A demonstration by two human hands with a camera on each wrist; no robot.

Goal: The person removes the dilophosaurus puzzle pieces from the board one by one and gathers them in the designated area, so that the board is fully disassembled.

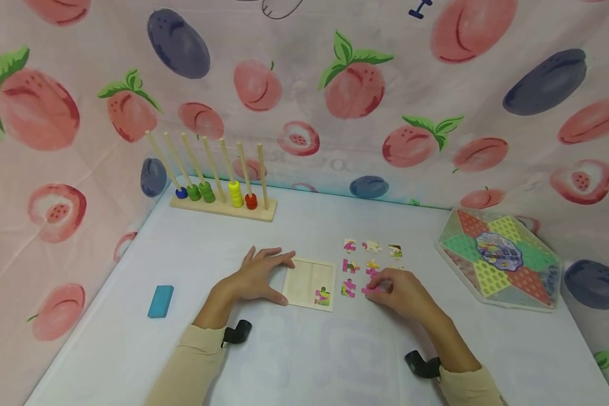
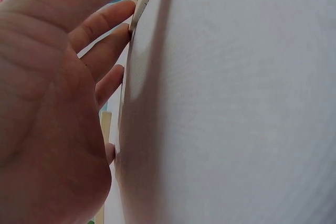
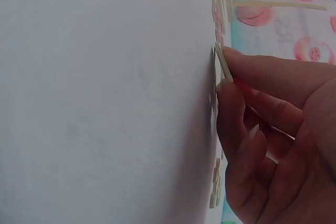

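My left hand [image 1: 257, 274] spans the left side of a shallow wooden puzzle tray [image 1: 304, 276], thumb at the near corner and a fingertip by the far one. In the left wrist view the left hand's fingers [image 2: 107, 51] reach loosely to the tray's thin edge. One puzzle piece [image 1: 322, 296] lies in the tray's near right corner. Right of the tray, my right hand [image 1: 403, 293] pinches a pink puzzle piece [image 1: 369, 290] between thumb and finger. The right wrist view shows this piece [image 3: 224, 62] tilted up. Loose pieces [image 1: 349, 266] lie in rough rows around it, some behind the hand.
At the back left stands a wooden bead counting rack [image 1: 223, 210] with tall pegs. A blue block [image 1: 160, 301] lies on the left of the white table [image 1: 294, 361]. A hexagonal board game box [image 1: 499, 256] lies at the right. Fruit-patterned cloth [image 1: 294, 101] hangs behind.
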